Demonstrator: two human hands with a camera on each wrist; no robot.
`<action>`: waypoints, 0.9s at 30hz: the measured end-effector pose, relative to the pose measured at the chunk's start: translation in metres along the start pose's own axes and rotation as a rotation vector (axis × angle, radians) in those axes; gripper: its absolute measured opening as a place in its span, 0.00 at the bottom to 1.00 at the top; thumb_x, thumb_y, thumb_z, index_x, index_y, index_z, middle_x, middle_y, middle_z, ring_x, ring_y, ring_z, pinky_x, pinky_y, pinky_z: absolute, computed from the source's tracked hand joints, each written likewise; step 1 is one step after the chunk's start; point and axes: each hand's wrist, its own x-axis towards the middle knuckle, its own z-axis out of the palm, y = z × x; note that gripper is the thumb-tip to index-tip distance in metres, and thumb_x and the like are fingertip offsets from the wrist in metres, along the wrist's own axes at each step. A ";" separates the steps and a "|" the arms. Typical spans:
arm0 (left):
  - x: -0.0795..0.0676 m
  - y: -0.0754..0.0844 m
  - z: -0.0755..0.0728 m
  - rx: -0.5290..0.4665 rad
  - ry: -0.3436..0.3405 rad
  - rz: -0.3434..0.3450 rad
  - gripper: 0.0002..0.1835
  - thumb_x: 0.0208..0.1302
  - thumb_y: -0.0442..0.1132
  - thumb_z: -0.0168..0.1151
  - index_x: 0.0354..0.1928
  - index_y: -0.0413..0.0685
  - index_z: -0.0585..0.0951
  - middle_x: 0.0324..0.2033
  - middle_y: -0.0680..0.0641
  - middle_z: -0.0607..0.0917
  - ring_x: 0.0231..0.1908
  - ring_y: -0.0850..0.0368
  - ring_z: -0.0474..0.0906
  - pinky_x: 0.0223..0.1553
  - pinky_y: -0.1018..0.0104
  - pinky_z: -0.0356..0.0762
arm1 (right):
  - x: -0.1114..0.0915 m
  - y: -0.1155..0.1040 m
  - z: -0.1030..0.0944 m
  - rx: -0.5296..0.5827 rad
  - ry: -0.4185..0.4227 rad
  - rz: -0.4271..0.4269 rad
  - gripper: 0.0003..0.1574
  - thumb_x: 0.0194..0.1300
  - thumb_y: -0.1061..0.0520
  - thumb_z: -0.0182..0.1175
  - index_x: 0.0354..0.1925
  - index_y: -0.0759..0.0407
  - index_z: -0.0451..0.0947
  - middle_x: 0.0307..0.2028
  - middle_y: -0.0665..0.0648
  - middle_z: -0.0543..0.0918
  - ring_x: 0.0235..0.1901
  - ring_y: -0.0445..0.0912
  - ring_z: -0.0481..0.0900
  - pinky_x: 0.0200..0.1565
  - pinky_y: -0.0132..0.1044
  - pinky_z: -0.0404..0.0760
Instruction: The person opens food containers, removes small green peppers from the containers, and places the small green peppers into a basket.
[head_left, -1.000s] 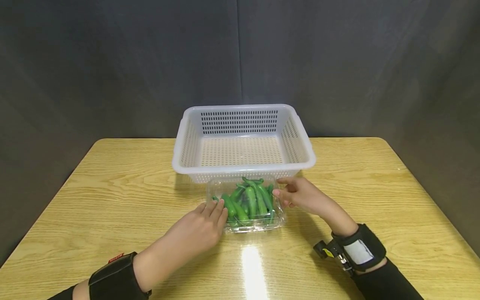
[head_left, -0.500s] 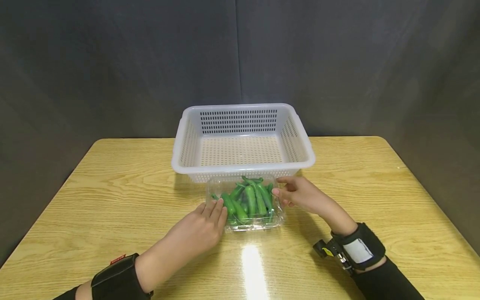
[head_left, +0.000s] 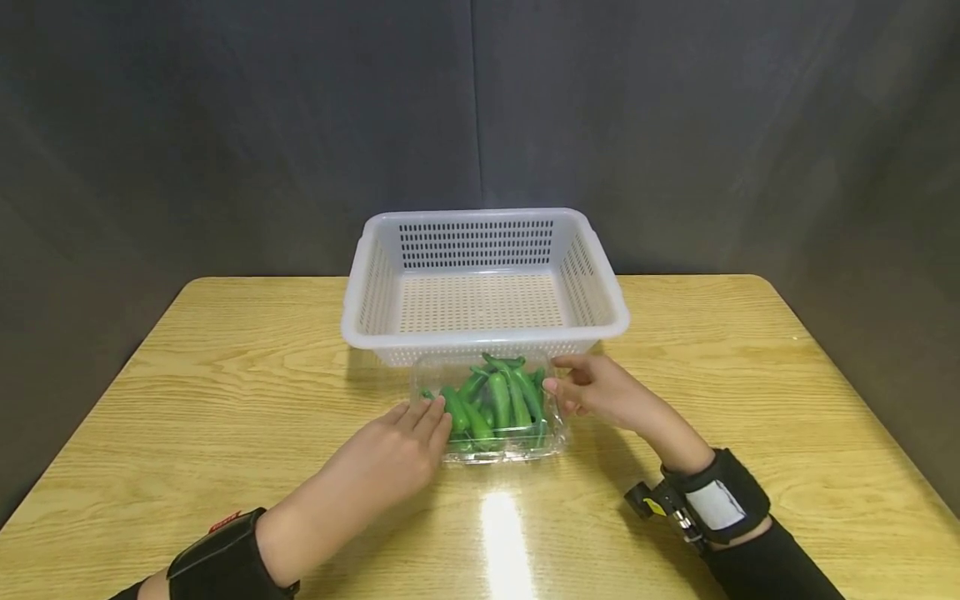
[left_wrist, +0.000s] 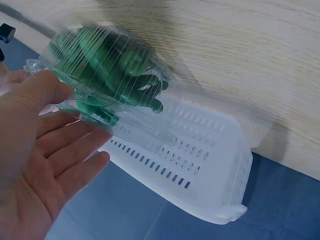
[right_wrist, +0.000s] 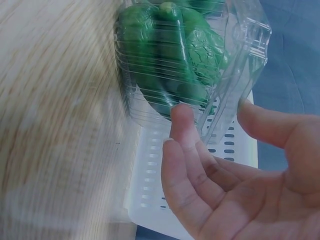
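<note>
A clear plastic clamshell box (head_left: pixel 517 456) of green chili peppers (head_left: pixel 498 400) lies on the table, close in front of a white basket. My left hand (head_left: pixel 397 447) is at its near left side, fingers lying over the lid. From the left wrist view, the thumb of that hand (left_wrist: pixel 60 142) is at the box's rim, across from the fingers. At the right side my right hand (head_left: pixel 603 389) holds the edge, thumb on the lid and fingers bent along the side wall. The right wrist view shows these fingertips against the ribbed wall, with peppers (right_wrist: pixel 170 55) visible through it.
The white slotted basket (head_left: pixel 486 341) stands behind the box with nothing in it. Wood-grain table (head_left: pixel 247 375) extends to both sides. A dark curtain-like wall (head_left: pixel 300 142) rises behind the far edge. Each wrist wears a black strap (head_left: pixel 228 558).
Both hands stay on the box with nearly the same grip. The left forearm has shifted very slightly to the left; box and basket hold their places.
</note>
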 end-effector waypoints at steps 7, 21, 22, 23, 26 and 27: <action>-0.001 0.001 0.003 -0.035 0.042 -0.049 0.15 0.64 0.31 0.62 0.52 0.35 0.79 0.52 0.38 0.82 0.51 0.49 0.82 0.50 0.57 0.80 | 0.000 0.001 0.000 -0.009 0.000 0.009 0.33 0.73 0.60 0.55 0.65 0.83 0.60 0.27 0.58 0.80 0.29 0.47 0.78 0.38 0.48 0.81; 0.002 0.008 0.016 -0.011 0.095 -0.079 0.19 0.72 0.34 0.40 0.57 0.41 0.77 0.54 0.42 0.81 0.53 0.49 0.79 0.51 0.55 0.79 | -0.001 0.000 -0.001 0.027 -0.003 0.019 0.37 0.74 0.59 0.55 0.67 0.83 0.54 0.27 0.58 0.79 0.29 0.46 0.77 0.39 0.46 0.82; 0.004 0.010 0.017 -0.014 0.106 -0.079 0.21 0.71 0.32 0.37 0.57 0.41 0.77 0.54 0.42 0.81 0.54 0.48 0.79 0.52 0.55 0.79 | -0.001 0.000 -0.001 0.028 -0.002 0.020 0.37 0.74 0.59 0.55 0.68 0.83 0.53 0.27 0.58 0.79 0.29 0.46 0.77 0.39 0.47 0.82; 0.005 0.012 0.017 -0.011 0.112 -0.078 0.21 0.71 0.32 0.36 0.57 0.41 0.77 0.55 0.42 0.80 0.54 0.48 0.79 0.52 0.55 0.79 | -0.001 0.000 -0.001 0.027 -0.001 0.021 0.38 0.74 0.59 0.55 0.68 0.83 0.52 0.28 0.59 0.79 0.29 0.46 0.77 0.39 0.47 0.82; 0.009 0.016 0.018 -0.022 0.128 -0.073 0.20 0.71 0.31 0.39 0.58 0.41 0.76 0.56 0.42 0.80 0.55 0.48 0.79 0.52 0.54 0.78 | -0.001 0.000 -0.001 0.023 0.000 0.021 0.38 0.74 0.59 0.54 0.68 0.83 0.51 0.28 0.59 0.79 0.29 0.46 0.77 0.40 0.48 0.82; 0.010 0.017 0.018 -0.036 0.127 -0.071 0.19 0.71 0.31 0.41 0.59 0.41 0.76 0.57 0.42 0.80 0.55 0.48 0.79 0.52 0.54 0.79 | -0.001 0.000 -0.001 0.022 0.000 0.019 0.38 0.74 0.59 0.54 0.68 0.83 0.51 0.27 0.58 0.78 0.29 0.46 0.77 0.40 0.48 0.82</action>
